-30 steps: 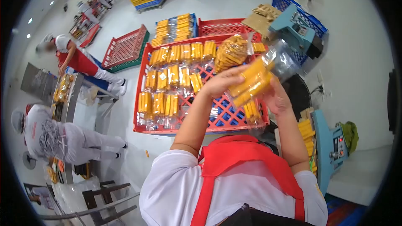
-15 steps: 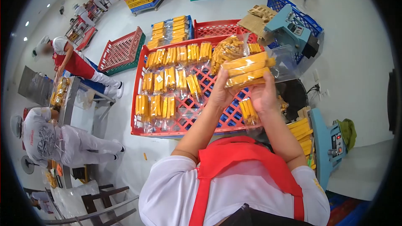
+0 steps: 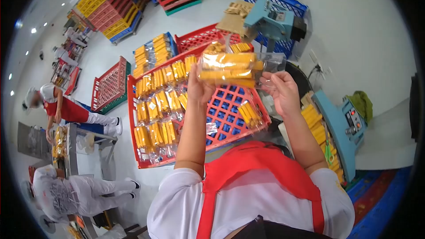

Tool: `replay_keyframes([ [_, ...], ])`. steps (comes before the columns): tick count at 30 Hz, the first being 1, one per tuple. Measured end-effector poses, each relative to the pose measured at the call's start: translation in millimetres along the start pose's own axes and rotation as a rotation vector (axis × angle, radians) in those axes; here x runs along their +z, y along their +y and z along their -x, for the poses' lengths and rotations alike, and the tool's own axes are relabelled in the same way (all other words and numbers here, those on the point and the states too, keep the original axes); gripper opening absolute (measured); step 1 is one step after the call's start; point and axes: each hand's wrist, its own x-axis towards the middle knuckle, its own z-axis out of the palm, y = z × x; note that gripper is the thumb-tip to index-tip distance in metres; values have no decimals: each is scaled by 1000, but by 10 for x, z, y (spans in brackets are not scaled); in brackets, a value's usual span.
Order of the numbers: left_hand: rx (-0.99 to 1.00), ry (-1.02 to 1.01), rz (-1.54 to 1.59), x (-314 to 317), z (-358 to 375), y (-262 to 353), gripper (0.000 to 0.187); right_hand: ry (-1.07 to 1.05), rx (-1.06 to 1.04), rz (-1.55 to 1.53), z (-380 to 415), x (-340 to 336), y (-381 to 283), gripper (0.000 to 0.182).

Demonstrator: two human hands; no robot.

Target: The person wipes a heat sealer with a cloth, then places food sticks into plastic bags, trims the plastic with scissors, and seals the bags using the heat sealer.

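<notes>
A clear plastic bag of yellow sticks (image 3: 228, 68) is held up above the red crate (image 3: 131, 106). My left hand (image 3: 200, 87) grips its filled end from the left. At the clear, loose end on the right, my right hand (image 3: 283, 92) pinches the plastic between thumb and fingers. Below, several packed bags (image 3: 157, 104) lie in rows on the crate's left side. A single packed bag (image 3: 250, 114) rests at its right. Partly hidden behind the held bag is a heap of yellow pieces (image 3: 214, 48) in plastic.
One blue sealing machine (image 3: 268, 17) stands beyond the crate, another (image 3: 334, 132) at right by loose yellow sticks (image 3: 315, 121) and green-handled scissors (image 3: 328, 152). A blue crate (image 3: 164, 49) holds more bags. Two co-workers (image 3: 66, 104) (image 3: 73, 194) stand left at a metal table (image 3: 73, 150).
The bag has turned to lie more level and moved left in view. My right hand has shifted from beneath the bag to its loose end. The view has swung right.
</notes>
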Motion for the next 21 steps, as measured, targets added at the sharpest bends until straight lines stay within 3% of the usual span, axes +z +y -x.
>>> replay_keyframes([
  [1, -19, -60, 121, 40, -39, -55, 59, 28, 0, 5, 20, -15, 24, 6],
  [3, 154, 93, 77, 73, -90, -299, 68, 60, -80, -29, 44, -61, 106, 9],
  [5, 147, 209, 105, 200, -93, -536, 66, 64, -116, 7, 89, -104, 214, 6],
  [8, 33, 196, 55, 197, -196, -751, 60, 1, -209, 355, 216, -247, 294, 8],
  [9, 61, 193, 4, 179, -213, -795, 54, 27, -209, 362, 286, -311, 248, 8],
  [11, 124, 180, -100, 142, -255, -862, 44, -56, -151, 678, 422, -436, 82, 15],
  [12, 151, 198, -153, 140, -259, -881, 42, -75, -112, 607, 503, -521, -26, 20],
  [16, 137, 134, -89, 162, -258, -915, 55, 404, -71, 891, 998, -1107, -527, 21],
  [18, 129, 135, -99, 107, -308, -1003, 49, 617, -95, 1099, 1363, -1486, -752, 26],
  [20, 108, 136, -105, 63, -341, -1102, 44, 800, 97, 1550, 1793, -1816, -878, 28],
  [21, 4, 187, 39, 41, -348, -1141, 43, 821, 111, 1552, 1930, -1802, -887, 28],
])
